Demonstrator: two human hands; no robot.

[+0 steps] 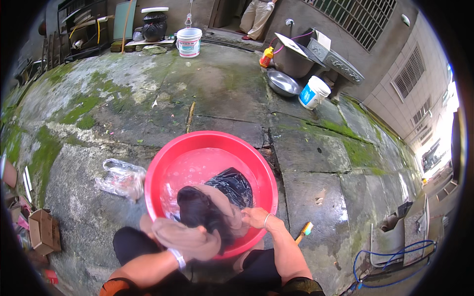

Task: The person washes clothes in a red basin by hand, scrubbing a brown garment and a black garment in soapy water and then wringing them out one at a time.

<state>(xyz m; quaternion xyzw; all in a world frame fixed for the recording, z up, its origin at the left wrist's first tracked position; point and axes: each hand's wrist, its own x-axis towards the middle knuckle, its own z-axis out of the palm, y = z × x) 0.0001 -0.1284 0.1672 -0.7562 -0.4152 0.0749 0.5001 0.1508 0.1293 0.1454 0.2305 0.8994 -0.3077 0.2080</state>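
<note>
A red plastic basin [153, 181] of soapy water [189, 166] stands on the ground before my knees. Wet cloth, part dusty pink and part black, hangs between my hands over its near side. My left hand [189, 255] is mostly hidden under a bunched pink fold [177, 235], which it grips at the near left rim. On the right, my right hand [255, 217] pinches the pink fabric [231, 211] with thumb and fingers. A dark, shiny wet piece [233, 185] lies in the water beyond the cloth.
A scrubbing brush [305, 231] lies right of the basin, a clear plastic bag [124, 179] left. Farther off are a metal basin [283, 83], white buckets [314, 92] [189, 42] and a stone sink [292, 61]. A person [255, 16] stands in the doorway. Moss [79, 111] patches the wet concrete.
</note>
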